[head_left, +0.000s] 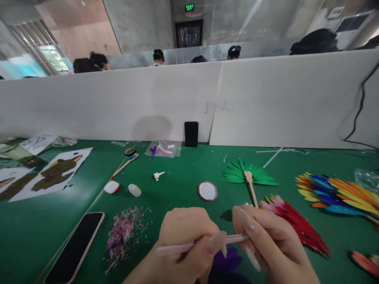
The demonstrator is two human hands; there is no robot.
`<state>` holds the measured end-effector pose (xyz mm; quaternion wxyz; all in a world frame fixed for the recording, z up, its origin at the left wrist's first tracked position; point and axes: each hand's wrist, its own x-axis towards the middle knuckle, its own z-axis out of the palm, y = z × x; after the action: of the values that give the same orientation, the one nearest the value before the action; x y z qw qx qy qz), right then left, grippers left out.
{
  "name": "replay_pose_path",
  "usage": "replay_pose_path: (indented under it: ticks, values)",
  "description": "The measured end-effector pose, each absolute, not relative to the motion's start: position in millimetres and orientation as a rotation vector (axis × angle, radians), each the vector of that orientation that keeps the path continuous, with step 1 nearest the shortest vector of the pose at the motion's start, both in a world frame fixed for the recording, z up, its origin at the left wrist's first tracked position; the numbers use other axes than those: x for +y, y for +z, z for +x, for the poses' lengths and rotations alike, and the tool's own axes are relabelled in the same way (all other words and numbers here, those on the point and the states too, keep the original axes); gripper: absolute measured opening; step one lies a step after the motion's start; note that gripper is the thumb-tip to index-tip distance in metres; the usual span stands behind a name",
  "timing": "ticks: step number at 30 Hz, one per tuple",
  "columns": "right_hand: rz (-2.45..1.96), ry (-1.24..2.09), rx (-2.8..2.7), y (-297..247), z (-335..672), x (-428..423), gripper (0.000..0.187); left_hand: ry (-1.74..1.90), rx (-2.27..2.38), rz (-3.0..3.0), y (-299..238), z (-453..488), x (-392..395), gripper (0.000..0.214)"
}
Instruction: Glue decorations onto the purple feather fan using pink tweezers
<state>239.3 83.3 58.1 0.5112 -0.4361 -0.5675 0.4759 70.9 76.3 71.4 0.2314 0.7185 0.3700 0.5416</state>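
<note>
Firstly, left hand (189,242) closed on pink stick (174,249); right hand (268,236) curled at its tip, hold unclear. Beyond both, round lid (207,191).

phone (75,247) left of scraps (126,232); scraps left of left hand (189,238); disc (207,191) beyond it

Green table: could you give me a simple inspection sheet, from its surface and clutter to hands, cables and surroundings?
Surface: green table, dotted with pale specks.
Work things: thin pink tool; purple petals, partly hidden; green fan and red petals on the right.
Clutter: colourful scraps, phone, white nozzle, plastic bag.
Hands: left hand grips the tool; right hand has fingertips at its other end, exact hold unclear.
Cables: black cable down the white partition at right.
Surroundings: people's heads beyond the partition; lit exit sign.
</note>
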Motion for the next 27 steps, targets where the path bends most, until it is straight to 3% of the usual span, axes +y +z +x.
replay_pose_path:
  ticks: [21, 27]
  values:
    - [-1.055, 1.120, -1.373, 63.0, 234.2, 81.3, 0.029, 1.409, 0.833, 1.861, 83.3, 70.0, 88.2, 0.042]
    - [-1.007, 1.113, -1.350, 62.6, 230.7, 83.4, 0.020, 1.468, 0.830, 1.770, 72.9, 70.7, 86.4, 0.039]
